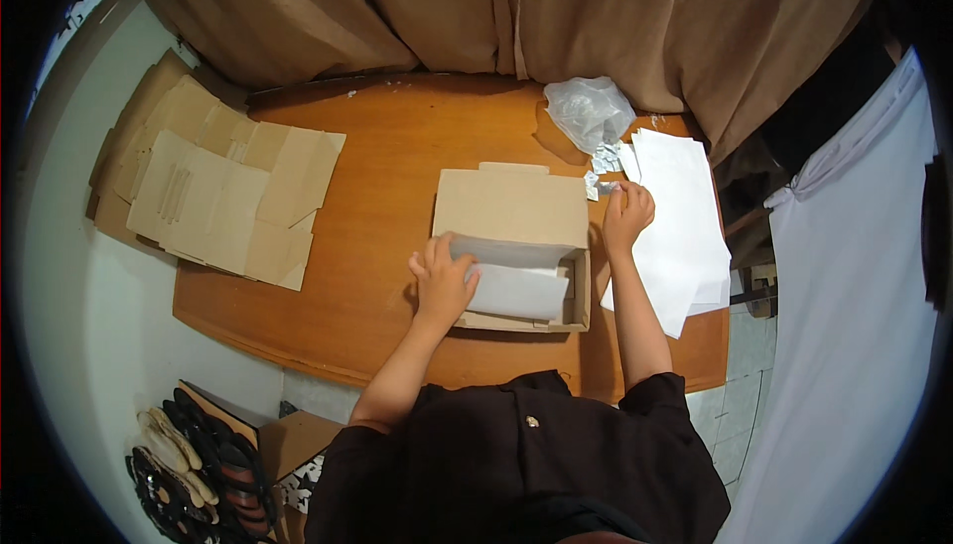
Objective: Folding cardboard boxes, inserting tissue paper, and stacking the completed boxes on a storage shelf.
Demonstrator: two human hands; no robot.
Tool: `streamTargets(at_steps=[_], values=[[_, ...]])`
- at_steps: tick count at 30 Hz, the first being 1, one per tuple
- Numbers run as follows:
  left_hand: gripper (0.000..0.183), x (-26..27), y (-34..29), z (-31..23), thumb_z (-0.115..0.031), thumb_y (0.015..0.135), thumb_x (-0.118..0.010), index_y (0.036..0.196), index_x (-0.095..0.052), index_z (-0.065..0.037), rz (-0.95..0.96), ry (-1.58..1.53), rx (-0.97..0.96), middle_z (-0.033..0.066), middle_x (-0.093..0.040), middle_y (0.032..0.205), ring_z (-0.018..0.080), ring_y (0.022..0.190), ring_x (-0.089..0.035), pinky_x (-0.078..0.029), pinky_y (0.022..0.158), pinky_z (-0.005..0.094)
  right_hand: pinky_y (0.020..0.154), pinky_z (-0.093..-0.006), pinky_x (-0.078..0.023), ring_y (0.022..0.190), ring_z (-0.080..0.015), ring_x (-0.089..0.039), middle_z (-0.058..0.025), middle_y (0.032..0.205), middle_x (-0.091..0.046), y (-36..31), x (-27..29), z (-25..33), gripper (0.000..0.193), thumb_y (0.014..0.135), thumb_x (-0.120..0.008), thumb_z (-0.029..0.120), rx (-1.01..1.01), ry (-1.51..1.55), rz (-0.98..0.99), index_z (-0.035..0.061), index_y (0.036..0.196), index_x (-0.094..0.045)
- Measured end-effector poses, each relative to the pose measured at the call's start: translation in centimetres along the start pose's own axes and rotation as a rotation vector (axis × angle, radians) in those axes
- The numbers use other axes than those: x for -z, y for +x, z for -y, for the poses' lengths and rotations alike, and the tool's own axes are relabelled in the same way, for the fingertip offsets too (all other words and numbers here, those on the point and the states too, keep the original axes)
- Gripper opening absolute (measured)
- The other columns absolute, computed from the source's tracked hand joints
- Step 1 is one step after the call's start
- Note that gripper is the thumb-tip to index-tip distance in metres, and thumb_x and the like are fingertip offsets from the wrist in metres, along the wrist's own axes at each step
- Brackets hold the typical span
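The open cardboard box sits mid-worktop, its lid raised at the far side and white paper lying inside; the left hand rests over the box's left edge, fingers spread, though one cannot tell whether its grip is clamped on the wall or paper; the right hand has its fingertips close together at a small silvery packet, the hold itself too small to tell; if that pinch is shallow, the packet could slip; the right forearm passes over the loose paper stack and could drag sheets askew; the plastic bag nearby could be knocked; a leaning left hand could crease the paper or skew the box.
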State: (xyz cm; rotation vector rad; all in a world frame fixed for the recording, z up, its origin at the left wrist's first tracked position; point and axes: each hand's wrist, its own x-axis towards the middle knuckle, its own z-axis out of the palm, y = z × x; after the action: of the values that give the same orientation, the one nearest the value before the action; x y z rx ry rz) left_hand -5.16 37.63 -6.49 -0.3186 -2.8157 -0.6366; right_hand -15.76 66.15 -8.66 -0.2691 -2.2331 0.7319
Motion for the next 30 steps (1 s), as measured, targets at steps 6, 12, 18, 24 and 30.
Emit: streamTargets(at_steps=[6, 12, 18, 24, 30], values=[[0.061, -2.0, 1.2, -0.1, -0.016, 0.068, -0.073, 0.122, -0.046, -0.018, -0.090, 0.037, 0.049, 0.0113, -0.036, 0.131, 0.0291, 0.127, -0.028, -0.016, 0.095, 0.0628, 0.100, -0.0410, -0.024, 0.113, -0.0276, -0.038, -0.0073, 0.107, -0.055, -2.5, 5.0, 4.8, 0.012, 0.085, -0.056, 0.016, -0.062, 0.222, -0.012, 0.0056, 0.089, -0.061], [0.040, -2.7, 2.3, 0.7, -0.012, 0.069, -0.070, 0.105, -0.056, -0.020, -0.091, 0.118, -0.187, -0.0011, -0.051, 0.111, 0.0186, 0.112, -0.044, -0.017, 0.094, 0.0614, 0.100, -0.0421, -0.026, 0.114, -0.0294, -0.036, -0.0081, 0.109, -0.054, -6.2, 7.1, 7.5, 0.012, 0.084, -0.056, 0.013, -0.091, 0.353, 0.060, 0.0045, 0.089, -0.062], [0.010, -1.1, 0.8, 1.9, -0.012, 0.070, -0.068, 0.076, -0.064, -0.020, -0.020, 0.019, -0.381, -0.0056, -0.056, 0.094, 0.0147, 0.102, -0.051, -0.019, 0.093, 0.0601, 0.099, -0.0413, -0.026, 0.113, -0.0286, -0.037, -0.0075, 0.107, -0.055, -8.1, 7.5, 6.2, 0.011, 0.084, -0.057, 0.014, -0.116, 0.329, 0.064, 0.0055, 0.089, -0.063], [0.011, 0.4, -0.9, 2.9, -0.030, 0.074, -0.066, 0.078, -0.070, -0.020, 0.254, 0.000, -0.430, 0.0024, -0.054, 0.110, 0.0218, 0.116, -0.042, -0.014, 0.097, 0.0619, 0.098, -0.0409, -0.026, 0.111, -0.0277, -0.039, -0.0064, 0.104, -0.055, -9.2, 8.1, 6.4, 0.011, 0.082, -0.059, 0.014, -0.124, 0.333, 0.115, 0.0080, 0.088, -0.066], [0.023, 1.3, -1.2, 2.8, -0.038, 0.079, -0.060, 0.079, -0.073, -0.020, 0.299, -0.021, -0.354, 0.0066, -0.052, 0.118, 0.0252, 0.120, -0.038, -0.011, 0.099, 0.0627, 0.100, -0.0511, -0.021, 0.111, -0.0278, -0.041, -0.0048, 0.105, -0.055, -10.7, 8.3, 8.8, 0.013, 0.078, -0.061, 0.018, 0.153, 0.290, 0.212, 0.0158, 0.088, -0.069]])
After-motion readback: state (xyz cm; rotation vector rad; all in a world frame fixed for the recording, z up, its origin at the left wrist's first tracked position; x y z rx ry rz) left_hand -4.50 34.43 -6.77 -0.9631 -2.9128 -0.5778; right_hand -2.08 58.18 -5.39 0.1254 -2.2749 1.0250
